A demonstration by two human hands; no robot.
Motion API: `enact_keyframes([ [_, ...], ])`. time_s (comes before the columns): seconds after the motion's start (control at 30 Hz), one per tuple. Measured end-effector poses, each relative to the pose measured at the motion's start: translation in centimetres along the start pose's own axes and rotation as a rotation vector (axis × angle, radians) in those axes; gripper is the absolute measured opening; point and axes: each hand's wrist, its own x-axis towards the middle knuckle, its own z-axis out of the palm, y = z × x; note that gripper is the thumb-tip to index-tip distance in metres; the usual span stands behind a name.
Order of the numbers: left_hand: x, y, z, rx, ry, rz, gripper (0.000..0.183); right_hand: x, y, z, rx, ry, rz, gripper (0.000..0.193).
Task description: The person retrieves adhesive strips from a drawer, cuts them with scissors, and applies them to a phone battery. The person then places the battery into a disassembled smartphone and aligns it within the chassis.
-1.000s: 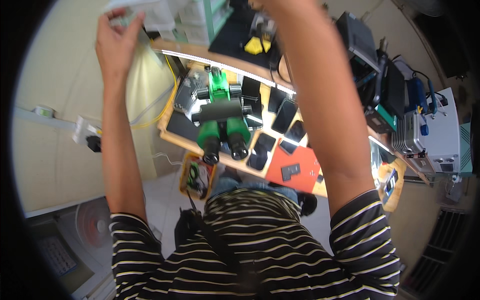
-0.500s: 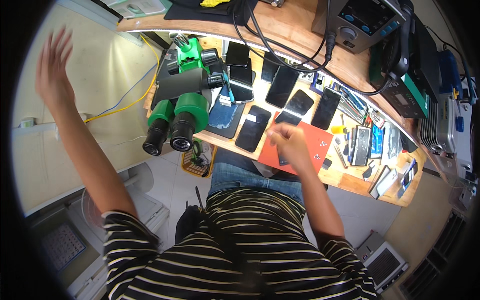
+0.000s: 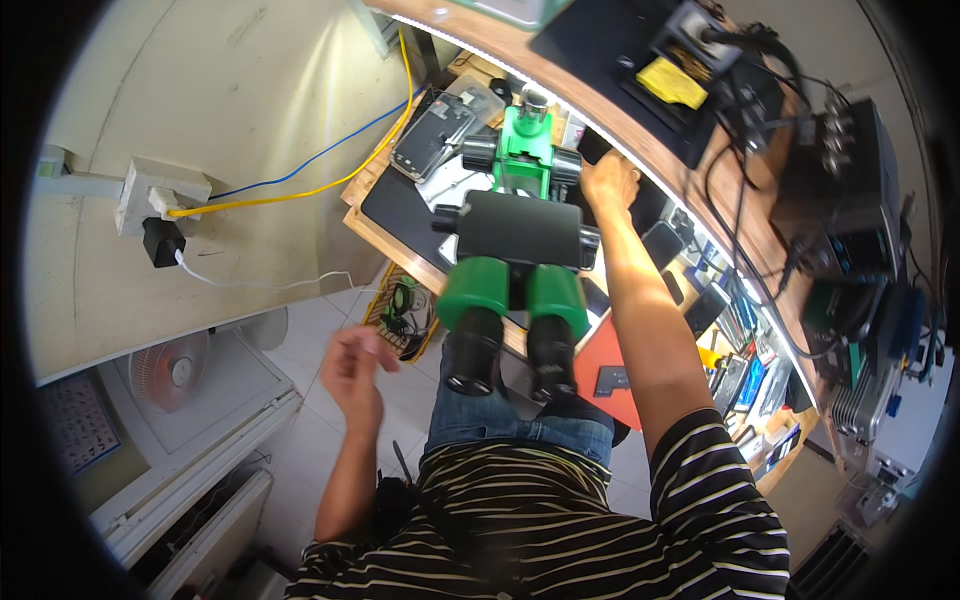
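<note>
My right hand (image 3: 608,187) reaches past the right side of a green and black microscope (image 3: 520,235). Its fingers are curled at a black phone (image 3: 594,146) under the shelf's edge; whether they grip it I cannot make out. Left of the bench, my left hand (image 3: 353,368) hangs in the air, slightly blurred. Its fingers are loosely bent and nothing shows in them. Below my right forearm lies an orange-red mat (image 3: 606,350) with a small dark flat part (image 3: 611,380) on it. Another phone (image 3: 663,243) lies right of the forearm.
An opened phone (image 3: 434,135) lies on the bench behind the microscope's left side. A yellow cable (image 3: 290,202) runs from a wall socket (image 3: 150,190) to the bench. A yellow basket (image 3: 375,315) stands on the floor. The wooden shelf (image 3: 480,42) overhangs the bench's back.
My view has turned left. My left hand has come down from its raised, spread pose towards my body. My right hand has gone from over the mat to the bench's back by the microscope.
</note>
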Motion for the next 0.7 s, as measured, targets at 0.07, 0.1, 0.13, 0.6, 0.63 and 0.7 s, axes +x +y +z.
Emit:
enact_keyframes([
  [0.07,-1.4,-1.2,-0.4,-0.052,-0.08,-0.182,0.012,0.8,-0.2,1.1,-0.044,0.014,0.008,0.081],
  [0.1,-1.7,-1.7,-0.7,-0.04,-0.112,-0.223,0.012,1.1,0.2,1.3,-0.014,0.06,0.03,0.077],
  [0.13,-1.9,-2.1,-0.9,-0.026,-0.146,-0.26,0.013,1.3,0.4,1.8,-0.097,0.194,0.029,0.077],
  [0.6,-5.0,-12.1,-0.3,0.386,-0.795,-0.21,0.028,2.1,1.8,2.2,0.025,0.128,-0.064,0.066],
  [0.63,-5.7,-12.9,-0.3,0.366,-0.806,-0.29,0.029,1.6,1.7,2.4,0.182,0.162,-0.114,0.067],
  [0.7,-6.2,-14.8,-0.1,0.718,-1.058,-0.315,0.035,0.3,1.4,2.2,0.304,0.052,-0.128,0.06],
])
